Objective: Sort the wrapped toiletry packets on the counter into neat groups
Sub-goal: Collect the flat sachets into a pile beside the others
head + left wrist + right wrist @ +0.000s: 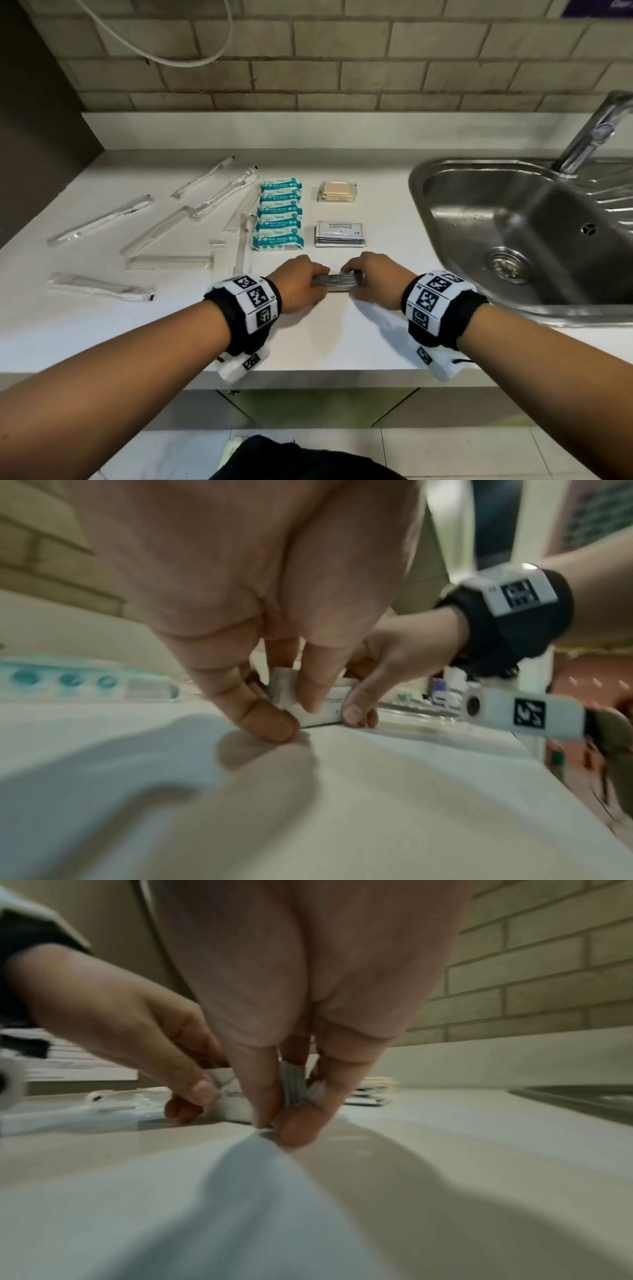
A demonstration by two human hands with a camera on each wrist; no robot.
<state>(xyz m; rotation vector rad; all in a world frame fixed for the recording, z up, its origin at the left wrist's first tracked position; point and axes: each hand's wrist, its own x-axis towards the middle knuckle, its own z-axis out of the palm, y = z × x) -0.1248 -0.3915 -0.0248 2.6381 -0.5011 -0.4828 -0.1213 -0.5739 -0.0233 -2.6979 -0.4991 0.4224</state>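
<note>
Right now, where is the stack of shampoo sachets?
In the head view the shampoo sachets lie mid-counter, just right of the mini wipes row, in front of the beige packets, left of the sink and just beyond both hands.

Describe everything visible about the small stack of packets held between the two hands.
The stack of packets is a bundle of thin, flat sachets, silvery grey with white faces, stood on edge on the white counter near its front. The left hand pinches one end and the right hand the other. In the right wrist view the layered edges show between thumb and fingers. It sits just in front of the shampoo sachet pile. Any print is too blurred to read.
</note>
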